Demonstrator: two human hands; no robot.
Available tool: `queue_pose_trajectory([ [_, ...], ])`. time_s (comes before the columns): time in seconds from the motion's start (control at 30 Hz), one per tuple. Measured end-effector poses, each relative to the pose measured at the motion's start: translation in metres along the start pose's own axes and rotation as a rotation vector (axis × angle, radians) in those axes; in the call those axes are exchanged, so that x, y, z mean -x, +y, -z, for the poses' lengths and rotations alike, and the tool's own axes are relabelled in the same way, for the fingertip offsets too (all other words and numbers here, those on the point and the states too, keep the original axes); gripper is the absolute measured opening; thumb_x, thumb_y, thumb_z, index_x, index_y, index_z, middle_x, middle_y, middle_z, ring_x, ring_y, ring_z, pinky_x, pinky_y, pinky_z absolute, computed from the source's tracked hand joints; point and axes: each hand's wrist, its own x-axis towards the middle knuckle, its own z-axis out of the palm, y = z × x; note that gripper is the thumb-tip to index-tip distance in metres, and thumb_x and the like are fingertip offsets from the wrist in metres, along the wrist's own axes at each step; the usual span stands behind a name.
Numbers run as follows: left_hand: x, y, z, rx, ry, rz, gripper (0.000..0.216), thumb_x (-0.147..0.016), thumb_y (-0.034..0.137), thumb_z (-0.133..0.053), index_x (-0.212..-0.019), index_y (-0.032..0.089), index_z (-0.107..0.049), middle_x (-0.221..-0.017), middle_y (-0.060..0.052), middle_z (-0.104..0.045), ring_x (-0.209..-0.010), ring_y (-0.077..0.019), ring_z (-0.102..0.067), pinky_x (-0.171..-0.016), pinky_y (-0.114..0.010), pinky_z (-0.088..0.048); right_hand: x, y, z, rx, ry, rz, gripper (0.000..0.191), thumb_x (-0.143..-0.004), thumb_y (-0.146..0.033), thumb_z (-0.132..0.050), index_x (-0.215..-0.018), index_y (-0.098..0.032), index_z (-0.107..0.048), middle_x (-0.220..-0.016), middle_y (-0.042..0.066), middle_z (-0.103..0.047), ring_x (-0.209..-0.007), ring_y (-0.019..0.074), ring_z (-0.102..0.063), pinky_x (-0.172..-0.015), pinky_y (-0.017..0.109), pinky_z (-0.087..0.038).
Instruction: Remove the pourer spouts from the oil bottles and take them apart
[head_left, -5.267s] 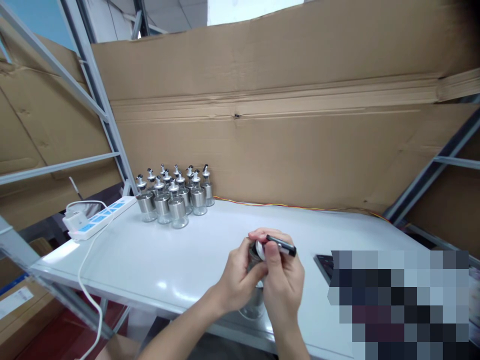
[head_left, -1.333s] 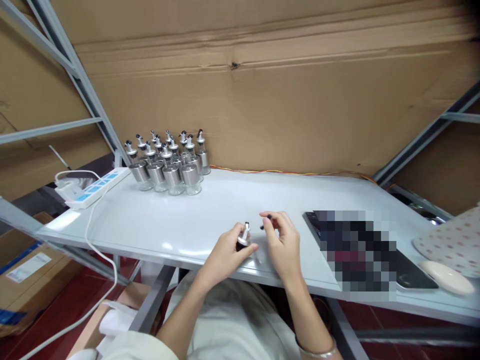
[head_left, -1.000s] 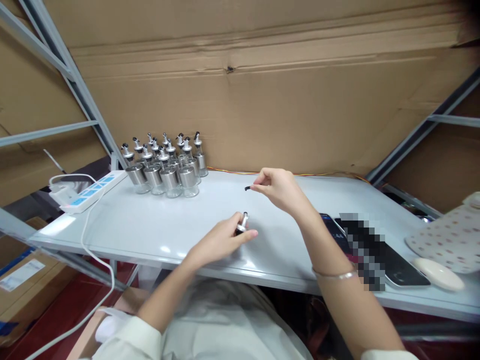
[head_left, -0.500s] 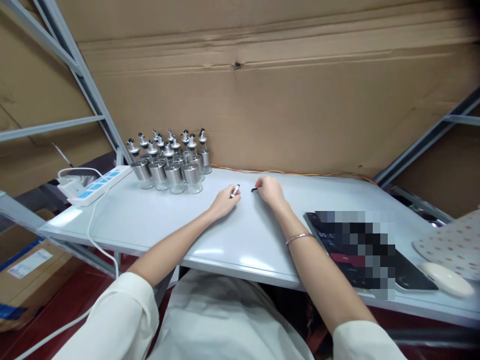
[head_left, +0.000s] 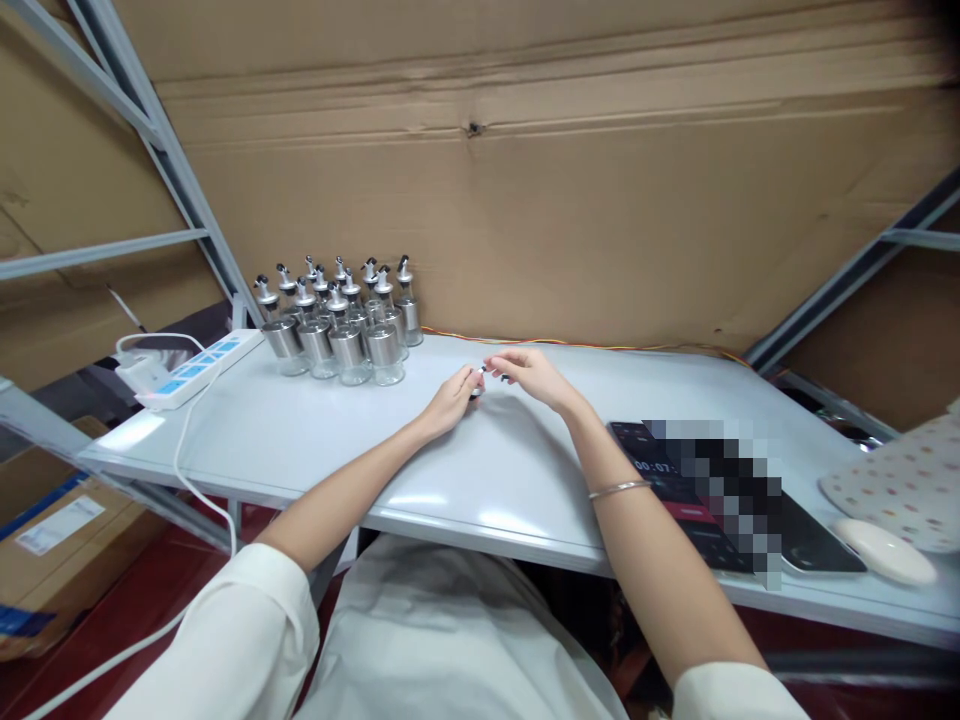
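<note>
Both arms reach out over the white table [head_left: 315, 440]. My left hand [head_left: 450, 398] pinches a small metal spout piece [head_left: 477, 380] between thumb and fingers. Close to it, my right hand [head_left: 529, 375] holds a tiny black part [head_left: 501, 377] at its fingertips, almost touching the spout piece. A cluster of several small glass bottles with steel collars and spout caps [head_left: 341, 325] stands at the back left of the table, well left of both hands.
A white and blue power strip [head_left: 191, 368] with its cable lies at the table's left end. A phone or tablet [head_left: 667, 480], partly blurred, lies right of my right arm. A spotted cloth [head_left: 892, 480] and pale oval object [head_left: 885, 550] sit far right. Cardboard walls the back.
Both hands moved from the table's near edge toward the back centre. In the last half second the right hand lifted a little and closed in on the left hand's spout piece.
</note>
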Motion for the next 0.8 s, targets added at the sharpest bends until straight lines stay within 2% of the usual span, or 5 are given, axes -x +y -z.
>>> queue_pose_trajectory([
  [0.07, 0.0, 0.0, -0.001, -0.005, 0.01, -0.02, 0.03, -0.094, 0.04, -0.031, -0.081, 0.017, -0.047, -0.076, 0.001, -0.052, -0.068, -0.0098, -0.052, -0.062, -0.022, -0.04, 0.002, -0.005, -0.005, -0.133, -0.065, 0.061, 0.024, -0.082, -0.035, -0.051, -0.083, -0.014, -0.062, -0.079, 0.006, -0.069, -0.073, 0.0138, -0.061, -0.063, 0.023, -0.043],
  [0.17, 0.001, -0.002, -0.002, 0.02, -0.013, 0.005, 0.029, -0.094, 0.039, -0.031, -0.082, 0.017, -0.047, -0.079, 0.0, -0.054, -0.063, -0.0085, -0.053, -0.062, -0.022, -0.041, 0.004, -0.009, -0.011, -0.109, -0.072, 0.104, 0.018, -0.082, -0.03, -0.049, -0.072, -0.016, -0.053, -0.067, 0.002, -0.063, -0.067, 0.0128, -0.057, -0.065, 0.024, -0.042],
  [0.43, 0.003, -0.003, -0.004, -0.024, -0.034, -0.01, 0.027, -0.094, 0.034, -0.029, -0.08, 0.018, -0.046, -0.079, 0.001, -0.055, -0.055, -0.0081, -0.053, -0.07, -0.026, -0.044, 0.009, -0.014, -0.02, 0.324, -0.037, 0.193, 0.02, -0.091, -0.023, -0.033, -0.075, -0.02, -0.045, -0.072, 0.002, -0.056, -0.066, 0.0139, -0.049, -0.068, 0.025, -0.037],
  [0.63, 0.006, -0.003, -0.002, -0.24, -0.062, -0.03, 0.024, -0.094, 0.03, -0.028, -0.082, 0.019, -0.045, -0.073, 0.002, -0.053, -0.058, -0.0107, -0.052, -0.071, -0.027, -0.041, 0.013, -0.02, -0.021, 0.378, -0.071, 0.053, 0.028, -0.092, -0.022, -0.033, -0.066, -0.021, -0.042, -0.069, 0.003, -0.054, -0.066, 0.0143, -0.047, -0.07, 0.024, -0.034],
  [0.8, 0.006, 0.003, 0.003, -0.588, -0.093, -0.167, 0.022, -0.095, 0.03, -0.03, -0.089, 0.02, -0.048, -0.083, -0.003, -0.057, -0.075, -0.0154, -0.053, -0.077, -0.028, -0.038, 0.015, -0.024, -0.012, 0.261, -0.11, -0.076, 0.033, -0.089, -0.024, -0.034, -0.056, -0.021, -0.036, -0.052, -0.003, -0.04, -0.054, 0.0112, -0.038, -0.058, 0.023, -0.032],
])
